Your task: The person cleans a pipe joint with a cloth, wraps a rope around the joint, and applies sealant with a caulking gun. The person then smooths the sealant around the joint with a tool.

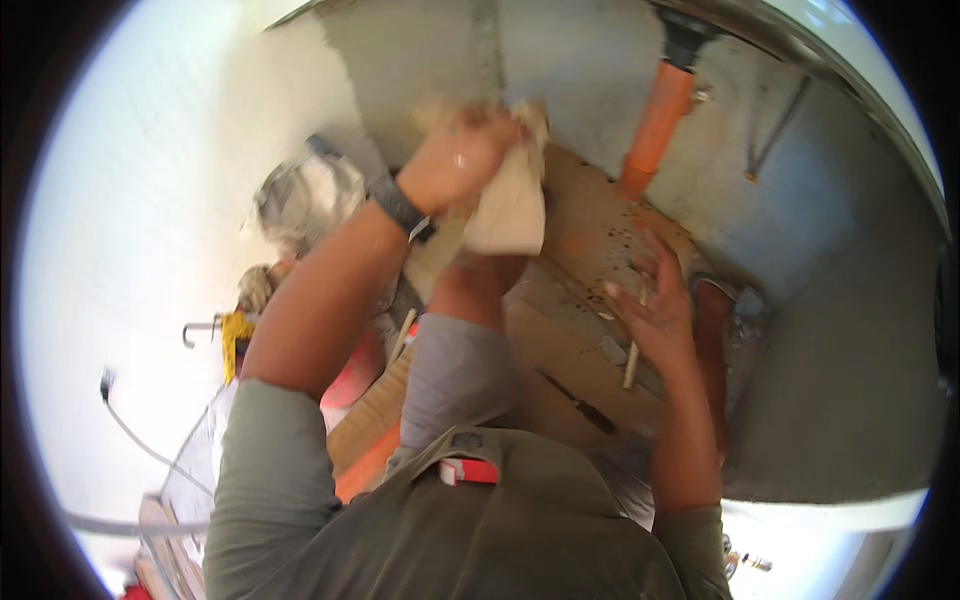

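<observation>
My left hand (465, 155), blurred by motion and with a dark watch at its wrist, is closed around a flat beige folded piece (510, 205), which looks like cloth or paper. It hangs down in front of my bent knee. Lower on the right, my right hand (655, 310) is raised with its thumb and fingers apart. A thin pale stick (632, 366) shows partly behind that hand, with some of its length hidden. Between my legs, a dark-handled screwdriver-like tool (580, 402) lies on the brown cardboard (545, 345) covering the floor.
An orange drain pipe (660, 125) comes down at the back right, near a hanging hose (780, 130). Grey wall surfaces (840, 330) enclose the right side. At left are a crumpled plastic bag (310, 200), a yellow tool (236, 335) and a plugged cable (140, 428).
</observation>
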`<state>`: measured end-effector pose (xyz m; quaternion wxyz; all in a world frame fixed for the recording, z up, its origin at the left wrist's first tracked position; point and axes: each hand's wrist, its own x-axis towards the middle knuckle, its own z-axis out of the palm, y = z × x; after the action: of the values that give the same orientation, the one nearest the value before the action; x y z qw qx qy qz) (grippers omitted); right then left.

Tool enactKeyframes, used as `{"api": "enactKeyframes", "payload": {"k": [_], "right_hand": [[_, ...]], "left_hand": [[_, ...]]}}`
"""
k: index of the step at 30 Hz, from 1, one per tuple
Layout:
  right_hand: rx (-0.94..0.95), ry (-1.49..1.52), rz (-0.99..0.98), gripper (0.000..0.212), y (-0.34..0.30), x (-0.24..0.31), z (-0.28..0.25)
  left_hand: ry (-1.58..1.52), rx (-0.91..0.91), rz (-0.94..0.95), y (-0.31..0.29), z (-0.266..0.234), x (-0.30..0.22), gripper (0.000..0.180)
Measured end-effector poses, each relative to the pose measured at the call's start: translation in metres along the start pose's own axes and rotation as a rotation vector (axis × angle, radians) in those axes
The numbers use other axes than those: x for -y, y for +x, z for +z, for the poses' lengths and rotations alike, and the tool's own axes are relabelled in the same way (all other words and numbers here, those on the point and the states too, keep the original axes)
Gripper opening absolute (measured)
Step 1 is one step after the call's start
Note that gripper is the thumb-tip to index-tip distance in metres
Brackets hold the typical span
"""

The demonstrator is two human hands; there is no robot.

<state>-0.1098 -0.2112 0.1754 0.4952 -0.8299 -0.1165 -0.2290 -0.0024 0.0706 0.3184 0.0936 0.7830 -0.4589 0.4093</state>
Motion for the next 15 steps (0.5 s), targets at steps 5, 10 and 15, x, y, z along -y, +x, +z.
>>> {"api": "enactKeyframes", "payload": {"k": [5, 10, 15], "right_hand": [[-0.099, -0.283, -0.237, 0.084, 0.026, 0.022, 0.005], [0.192, 0.210, 0.348, 0.052, 0.029, -0.002, -0.010], [0.201, 0.033, 0.243, 0.033, 0.040, -0.009, -0.048]], "left_hand": [[-1.000, 0.500, -0.341, 0.001, 0.022, -0.075, 0.016], [-1.116, 0.602, -0.451, 0.013, 0.029, -0.059, 0.020], [-0.646, 0.722, -0.316, -0.001, 0.061, -0.014, 0.020]]}}
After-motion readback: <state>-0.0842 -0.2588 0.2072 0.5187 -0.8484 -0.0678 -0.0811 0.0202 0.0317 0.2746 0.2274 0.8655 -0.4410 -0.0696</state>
